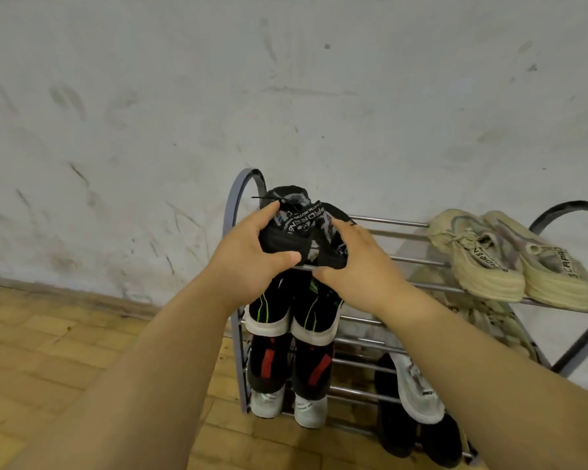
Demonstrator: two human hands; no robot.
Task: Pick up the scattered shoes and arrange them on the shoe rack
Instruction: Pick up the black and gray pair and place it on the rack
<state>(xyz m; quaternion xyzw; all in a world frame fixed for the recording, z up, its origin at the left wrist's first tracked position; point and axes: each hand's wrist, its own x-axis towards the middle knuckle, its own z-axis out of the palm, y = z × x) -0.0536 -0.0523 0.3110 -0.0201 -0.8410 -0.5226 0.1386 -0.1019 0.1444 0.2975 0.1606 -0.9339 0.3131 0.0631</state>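
A metal shoe rack (392, 220) with several tiers stands against the wall. Both my hands hold a pair of black and grey shoes (302, 222) at the left end of the top tier. My left hand (248, 257) grips the left shoe's heel, and my right hand (353, 266) grips the right shoe. A pair of beige sneakers (510, 256) rests on the right side of the top tier. Below sit black shoes with green stripes (292, 310), then black shoes with red stripes (289, 364), and white shoes (286, 407) on the bottom tier.
A scuffed white wall (286, 96) rises right behind the rack. A white shoe with a black sole (413, 390) and dark shoes (421, 439) fill the lower right tiers. Tan tiled floor (48, 368) spreads to the left.
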